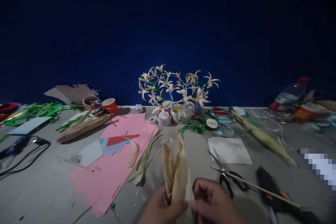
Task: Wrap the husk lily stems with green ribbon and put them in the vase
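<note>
Both my hands are at the bottom middle, closed around a bundle of dried corn husks [175, 171] that stands upright between them. My left hand [161, 208] grips the bundle's lower left side. My right hand [214, 203] pinches its right edge with curled fingers. Just to the right of my right hand lie black-handled scissors [226, 175] and a thin wooden stick [252, 183]. A black glue gun [273, 190] lies beyond them.
Pink paper sheets [112, 168] cover the table's left middle, with loose husk strips [143, 162]. A white husk-flower arrangement [173, 89] stands at the back by ribbon rolls [212, 123]. A corn cob [262, 136], white paper [229, 150], cups [109, 105] and a bottle [290, 96] lie around.
</note>
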Available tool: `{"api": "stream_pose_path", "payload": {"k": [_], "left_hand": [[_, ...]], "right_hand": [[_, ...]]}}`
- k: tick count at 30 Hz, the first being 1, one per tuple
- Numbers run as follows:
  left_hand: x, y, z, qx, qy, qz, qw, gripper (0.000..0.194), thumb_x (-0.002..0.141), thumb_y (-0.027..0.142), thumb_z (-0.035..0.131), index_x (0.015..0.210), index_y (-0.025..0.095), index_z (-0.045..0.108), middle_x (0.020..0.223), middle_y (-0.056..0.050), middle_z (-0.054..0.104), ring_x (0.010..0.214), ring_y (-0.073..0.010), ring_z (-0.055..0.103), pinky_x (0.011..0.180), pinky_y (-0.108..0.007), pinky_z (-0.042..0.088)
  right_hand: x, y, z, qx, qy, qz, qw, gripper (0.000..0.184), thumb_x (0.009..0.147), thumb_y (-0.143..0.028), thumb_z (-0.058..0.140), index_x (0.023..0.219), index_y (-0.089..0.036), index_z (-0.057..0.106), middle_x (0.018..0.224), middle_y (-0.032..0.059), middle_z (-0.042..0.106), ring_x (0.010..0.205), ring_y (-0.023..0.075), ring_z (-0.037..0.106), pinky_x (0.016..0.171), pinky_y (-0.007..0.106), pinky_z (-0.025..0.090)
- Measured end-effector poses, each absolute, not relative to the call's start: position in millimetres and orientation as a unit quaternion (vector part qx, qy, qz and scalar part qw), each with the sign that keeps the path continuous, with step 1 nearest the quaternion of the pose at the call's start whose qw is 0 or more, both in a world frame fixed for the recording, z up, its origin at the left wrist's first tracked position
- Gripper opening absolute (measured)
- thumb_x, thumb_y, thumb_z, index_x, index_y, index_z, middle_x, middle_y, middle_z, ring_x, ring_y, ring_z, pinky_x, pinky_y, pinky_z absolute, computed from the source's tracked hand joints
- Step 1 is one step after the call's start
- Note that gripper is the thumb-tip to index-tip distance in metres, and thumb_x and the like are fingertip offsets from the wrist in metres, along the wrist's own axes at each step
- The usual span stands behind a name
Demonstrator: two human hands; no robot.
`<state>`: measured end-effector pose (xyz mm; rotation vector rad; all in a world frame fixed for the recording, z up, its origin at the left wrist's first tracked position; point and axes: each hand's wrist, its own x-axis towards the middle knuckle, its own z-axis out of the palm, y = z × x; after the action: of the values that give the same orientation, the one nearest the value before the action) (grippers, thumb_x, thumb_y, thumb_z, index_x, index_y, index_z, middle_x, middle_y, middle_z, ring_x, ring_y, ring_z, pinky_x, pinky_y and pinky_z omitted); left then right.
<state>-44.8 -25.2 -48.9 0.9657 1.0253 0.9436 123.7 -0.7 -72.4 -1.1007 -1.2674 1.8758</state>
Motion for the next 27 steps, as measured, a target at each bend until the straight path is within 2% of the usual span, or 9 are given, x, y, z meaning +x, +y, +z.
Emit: {"api": "stream_pose_path", "payload": {"k": [4, 8, 13, 19, 23, 27], "left_hand": [[-45, -22, -47, 0.471, 0.479, 0.371, 0.642, 0.038, 0.066, 0.049, 0.074, 0.078, 0.015, 0.061, 0.069, 0.002, 0.054, 0.065, -0.0143, 0.044, 0.06, -0.024, 0.038], [-43, -21, -35, 0.493, 0.529, 0.322, 0.611, 0.018, 0.068, 0.033, 0.067, 0.069, 0.018, 0.057, 0.064, 0.003, 0.049, 0.062, -0.0138, 0.041, 0.056, -0.024, 0.034], [-36, -22, -23, 0.489, 0.536, 0.338, 0.6, 0.004, 0.063, 0.022, 0.054, 0.062, 0.02, 0.051, 0.058, 0.005, 0.041, 0.058, -0.0128, 0.035, 0.054, -0.024, 0.032], [-36, -26, -36, 0.482, 0.581, 0.359, 0.549, 0.003, 0.063, 0.019, 0.058, 0.066, 0.018, 0.06, 0.063, 0.002, 0.055, 0.067, -0.0183, 0.051, 0.063, -0.026, 0.042], [-37, -28, -49, 0.46, 0.581, 0.379, 0.555, 0.01, 0.063, 0.018, 0.062, 0.072, 0.016, 0.062, 0.066, 0.0, 0.061, 0.069, -0.0202, 0.057, 0.065, -0.028, 0.045], [-44, -32, -51, 0.439, 0.564, 0.402, 0.572, 0.007, 0.063, 0.018, 0.07, 0.068, 0.016, 0.065, 0.063, 0.001, 0.062, 0.069, -0.0198, 0.058, 0.065, -0.028, 0.046]], "right_hand": [[123, -3, -68, -0.454, -0.499, 0.666, 0.317, 0.022, 0.06, -0.027, 0.062, 0.057, -0.023, 0.041, 0.046, -0.0117, 0.041, 0.037, 0.0058, 0.042, 0.038, 0.017, 0.033], [124, -7, -64, -0.476, -0.52, 0.642, 0.303, 0.016, 0.062, -0.027, 0.059, 0.061, -0.022, 0.044, 0.051, -0.0101, 0.044, 0.04, 0.0077, 0.048, 0.043, 0.019, 0.036], [124, -9, -61, -0.496, -0.557, 0.598, 0.294, 0.011, 0.062, -0.027, 0.054, 0.061, -0.023, 0.044, 0.052, -0.0088, 0.042, 0.042, 0.0093, 0.046, 0.043, 0.021, 0.036], [123, -11, -61, -0.546, -0.622, 0.483, 0.285, 0.009, 0.061, -0.021, 0.054, 0.059, -0.023, 0.046, 0.052, -0.0058, 0.045, 0.049, 0.0128, 0.046, 0.046, 0.023, 0.031], [118, -15, -59, -0.562, -0.656, 0.421, 0.275, 0.009, 0.059, -0.017, 0.055, 0.059, -0.023, 0.048, 0.054, -0.004, 0.053, 0.053, 0.0147, 0.052, 0.051, 0.023, 0.035], [119, -14, -60, -0.574, -0.676, 0.373, 0.274, 0.007, 0.06, -0.017, 0.056, 0.06, -0.024, 0.053, 0.057, -0.0019, 0.06, 0.055, 0.0169, 0.057, 0.054, 0.024, 0.038]]}}
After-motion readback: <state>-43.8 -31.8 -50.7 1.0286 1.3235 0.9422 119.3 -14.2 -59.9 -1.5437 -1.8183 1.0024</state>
